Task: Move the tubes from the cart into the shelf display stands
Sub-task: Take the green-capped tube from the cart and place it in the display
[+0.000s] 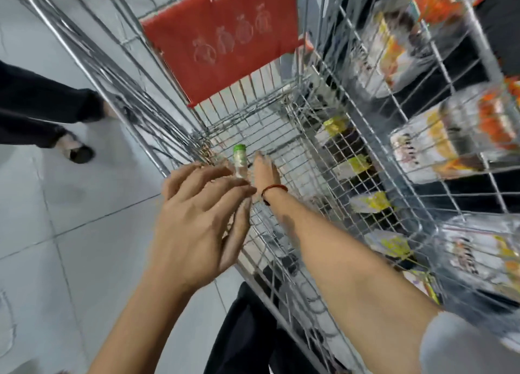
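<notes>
A small clear tube with a green cap (240,159) stands upright deep inside the wire shopping cart (284,159). My right hand (265,171), with a red band on the wrist, reaches down into the cart and touches the tube's right side; blur hides whether its fingers grip the tube. My left hand (198,218) hovers over the cart's near left rim with its fingers spread and nothing visible in it. Its index finger covers the bottom of the tube.
A red seat flap (225,38) hangs at the cart's far end. Wire shelves with clear display stands and packets (439,137) rise along the right. Another person's dark trouser legs and shoe (80,154) stand on the tiled floor at the left.
</notes>
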`<action>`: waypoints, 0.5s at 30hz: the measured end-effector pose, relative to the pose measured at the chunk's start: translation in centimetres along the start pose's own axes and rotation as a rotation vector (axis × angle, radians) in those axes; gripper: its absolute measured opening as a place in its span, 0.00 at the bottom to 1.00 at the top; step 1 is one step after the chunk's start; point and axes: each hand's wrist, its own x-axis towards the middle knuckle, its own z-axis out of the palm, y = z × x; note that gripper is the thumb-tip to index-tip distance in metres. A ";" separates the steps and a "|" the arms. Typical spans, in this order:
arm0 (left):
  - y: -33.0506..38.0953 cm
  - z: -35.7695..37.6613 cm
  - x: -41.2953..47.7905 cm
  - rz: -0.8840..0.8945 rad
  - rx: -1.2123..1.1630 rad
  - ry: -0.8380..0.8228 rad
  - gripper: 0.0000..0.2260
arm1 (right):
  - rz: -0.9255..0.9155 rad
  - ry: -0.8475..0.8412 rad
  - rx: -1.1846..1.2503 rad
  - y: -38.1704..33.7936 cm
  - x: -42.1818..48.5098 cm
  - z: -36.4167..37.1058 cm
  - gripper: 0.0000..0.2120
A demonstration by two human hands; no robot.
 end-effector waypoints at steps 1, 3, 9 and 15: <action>0.0 0.1 0.0 0.005 -0.007 0.014 0.15 | 0.002 0.000 0.032 -0.2 1.0 0.3 0.25; -0.1 0.4 0.0 0.017 -0.012 0.032 0.15 | 0.010 -0.014 0.056 -0.8 2.8 0.8 0.31; 0.0 0.4 -0.1 0.039 -0.003 0.068 0.15 | -0.033 -0.023 -0.048 -1.7 3.7 0.9 0.24; 0.2 0.0 -0.1 0.026 0.018 0.038 0.15 | -0.088 0.046 0.039 -0.4 0.1 -4.0 0.19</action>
